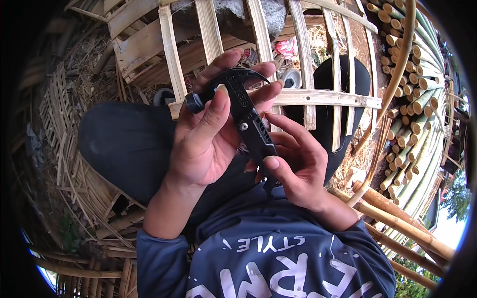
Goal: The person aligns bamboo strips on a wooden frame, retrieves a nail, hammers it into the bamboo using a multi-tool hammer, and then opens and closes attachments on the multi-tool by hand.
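Note:
A black claw-hammer multitool (242,107) lies slantwise across both my hands, its head at upper left and its handle toward my lap. My left hand (206,134) supports the head, thumb laid over it beside the round striking face, with fingers behind. The curved claw points right above the fingertips. Around the lower handle, my right hand (303,164) has its thumb on the near side and fingers at the edge and behind. A slatted bamboo frame (323,97) rests across my legs just beyond the tool; part of it is hidden by my left hand.
Cut bamboo poles (417,94) are stacked at the right. A grey stone block (271,17) sits beyond the slats near wooden boards (139,42). Loose bamboo strips (94,193) cover the ground at left. Thick poles (402,223) run along the lower right.

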Demonstrator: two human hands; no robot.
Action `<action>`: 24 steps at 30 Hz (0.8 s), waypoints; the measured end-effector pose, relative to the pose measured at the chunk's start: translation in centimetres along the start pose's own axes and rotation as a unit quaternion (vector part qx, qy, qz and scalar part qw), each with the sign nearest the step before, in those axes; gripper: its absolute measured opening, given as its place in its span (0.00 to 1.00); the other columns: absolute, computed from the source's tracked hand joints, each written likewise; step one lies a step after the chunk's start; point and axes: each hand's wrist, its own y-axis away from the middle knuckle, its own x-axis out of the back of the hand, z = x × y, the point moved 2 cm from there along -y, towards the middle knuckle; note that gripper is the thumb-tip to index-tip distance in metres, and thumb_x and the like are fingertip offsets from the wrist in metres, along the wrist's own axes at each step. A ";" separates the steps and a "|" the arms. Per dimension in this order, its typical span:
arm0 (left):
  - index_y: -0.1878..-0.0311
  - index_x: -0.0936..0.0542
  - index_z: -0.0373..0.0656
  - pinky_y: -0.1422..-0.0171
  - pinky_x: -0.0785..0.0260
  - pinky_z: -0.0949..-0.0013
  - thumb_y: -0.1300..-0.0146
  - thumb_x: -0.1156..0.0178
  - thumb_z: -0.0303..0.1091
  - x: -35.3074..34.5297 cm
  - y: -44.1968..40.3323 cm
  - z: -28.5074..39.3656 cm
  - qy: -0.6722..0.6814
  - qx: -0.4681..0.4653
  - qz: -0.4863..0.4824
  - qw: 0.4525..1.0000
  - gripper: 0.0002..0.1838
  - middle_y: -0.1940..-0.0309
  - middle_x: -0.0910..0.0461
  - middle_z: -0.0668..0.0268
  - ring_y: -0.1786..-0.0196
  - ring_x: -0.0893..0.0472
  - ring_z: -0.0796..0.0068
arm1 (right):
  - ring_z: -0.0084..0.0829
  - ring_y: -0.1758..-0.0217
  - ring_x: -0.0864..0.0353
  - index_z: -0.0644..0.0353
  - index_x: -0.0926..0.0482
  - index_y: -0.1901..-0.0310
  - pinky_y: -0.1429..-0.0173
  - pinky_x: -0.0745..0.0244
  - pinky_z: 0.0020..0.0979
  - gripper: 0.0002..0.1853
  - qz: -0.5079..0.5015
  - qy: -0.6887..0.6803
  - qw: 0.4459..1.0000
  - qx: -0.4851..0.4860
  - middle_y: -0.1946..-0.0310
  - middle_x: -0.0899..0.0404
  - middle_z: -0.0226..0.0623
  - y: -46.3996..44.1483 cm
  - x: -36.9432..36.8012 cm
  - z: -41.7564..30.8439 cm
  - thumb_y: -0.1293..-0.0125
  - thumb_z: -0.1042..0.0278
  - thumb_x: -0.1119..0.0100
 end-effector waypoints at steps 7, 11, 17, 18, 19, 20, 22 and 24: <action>0.21 0.51 0.38 0.27 0.32 0.52 0.24 0.50 0.30 -0.3 -0.1 0.5 -0.111 0.034 0.056 0.992 0.34 0.27 0.38 0.43 0.27 0.32 0.47 | 0.34 0.64 0.14 0.62 0.41 0.25 0.70 0.15 0.28 0.27 -0.037 -0.272 0.946 -0.171 0.49 0.20 0.56 -0.4 1.4 0.2 0.19 0.61 0.56; 0.21 0.50 0.39 0.29 0.29 0.53 0.23 0.50 0.32 0.1 -0.2 0.6 -0.151 0.025 0.041 0.987 0.33 0.28 0.35 0.46 0.28 0.30 0.49 | 0.30 0.70 0.18 0.62 0.42 0.24 0.76 0.19 0.26 0.28 -0.030 -0.359 0.909 -0.209 0.51 0.21 0.52 -0.4 1.4 0.0 0.19 0.59 0.56; 0.21 0.48 0.40 0.30 0.27 0.53 0.24 0.48 0.33 0.2 -0.3 0.6 -0.170 0.020 0.033 0.985 0.33 0.30 0.32 0.48 0.29 0.28 0.50 | 0.28 0.71 0.20 0.62 0.43 0.24 0.78 0.21 0.24 0.29 -0.047 -0.395 0.890 -0.222 0.51 0.22 0.50 -0.3 1.4 -0.1 0.20 0.58 0.55; 0.21 0.48 0.40 0.30 0.27 0.54 0.24 0.48 0.33 0.3 -0.3 0.6 -0.170 0.020 0.034 0.985 0.33 0.30 0.32 0.48 0.30 0.28 0.50 | 0.28 0.71 0.20 0.62 0.43 0.24 0.78 0.21 0.24 0.29 -0.052 -0.394 0.891 -0.218 0.51 0.22 0.50 -0.3 1.5 -0.1 0.20 0.58 0.55; 0.21 0.47 0.40 0.30 0.27 0.53 0.24 0.48 0.33 0.2 -0.3 0.7 -0.174 0.019 0.032 0.984 0.33 0.30 0.32 0.48 0.30 0.28 0.50 | 0.28 0.70 0.20 0.62 0.44 0.24 0.77 0.21 0.24 0.29 -0.056 -0.393 0.892 -0.215 0.51 0.22 0.50 -0.3 1.5 0.0 0.20 0.58 0.55; 0.21 0.47 0.40 0.30 0.27 0.53 0.24 0.48 0.33 0.2 -0.3 0.7 -0.178 0.018 0.029 0.983 0.33 0.31 0.32 0.48 0.30 0.28 0.50 | 0.28 0.70 0.20 0.62 0.44 0.24 0.77 0.21 0.24 0.29 -0.057 -0.382 0.898 -0.212 0.51 0.22 0.50 -0.3 1.5 0.0 0.20 0.58 0.55; 0.21 0.47 0.40 0.31 0.27 0.53 0.24 0.47 0.33 0.2 -0.3 0.7 -0.184 0.014 0.027 0.982 0.33 0.31 0.32 0.48 0.30 0.27 0.50 | 0.28 0.69 0.19 0.62 0.44 0.24 0.76 0.20 0.25 0.29 -0.059 -0.359 0.909 -0.205 0.51 0.22 0.50 -0.2 1.5 0.0 0.20 0.59 0.55; 0.21 0.46 0.40 0.32 0.26 0.54 0.24 0.48 0.33 0.2 -0.3 0.6 -0.188 0.010 0.026 0.982 0.32 0.31 0.32 0.48 0.30 0.27 0.50 | 0.26 0.73 0.23 0.63 0.42 0.26 0.78 0.22 0.24 0.29 -0.041 -0.326 0.922 -0.205 0.52 0.23 0.52 -0.3 1.2 -0.2 0.21 0.59 0.52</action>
